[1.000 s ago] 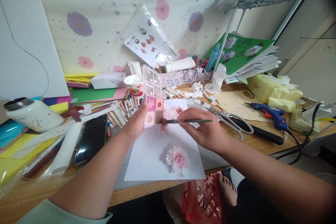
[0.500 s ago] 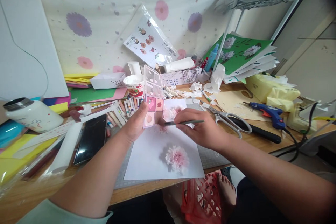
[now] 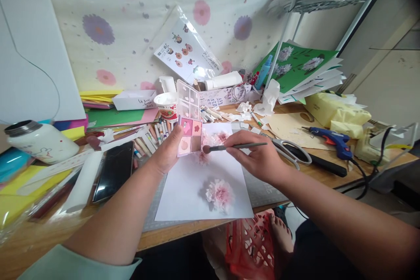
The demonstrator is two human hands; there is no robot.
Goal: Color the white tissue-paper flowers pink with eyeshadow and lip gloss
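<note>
My left hand (image 3: 169, 151) grips an open makeup palette (image 3: 189, 136) with pink and brown pans, its clear lid standing up. My right hand (image 3: 259, 157) pinches a thin brush (image 3: 234, 145); the brush tip sits just off the palette's lower right edge. Below both hands lies a white sheet (image 3: 187, 192) on a grey cutting mat. A pink tissue flower (image 3: 219, 193) rests on the sheet near its front, and two more pink flowers (image 3: 215, 138) lie behind the brush.
Scissors (image 3: 288, 148) and a blue glue gun (image 3: 331, 138) lie to the right. A black phone (image 3: 113, 171), markers and a white bottle (image 3: 41, 140) crowd the left. A red basket (image 3: 252, 247) and a bare foot show under the desk edge.
The brush tip has pulled back from the palette's lower pan to just beside its edge. My right hand shifted slightly right and up. The palette stayed held in place.
</note>
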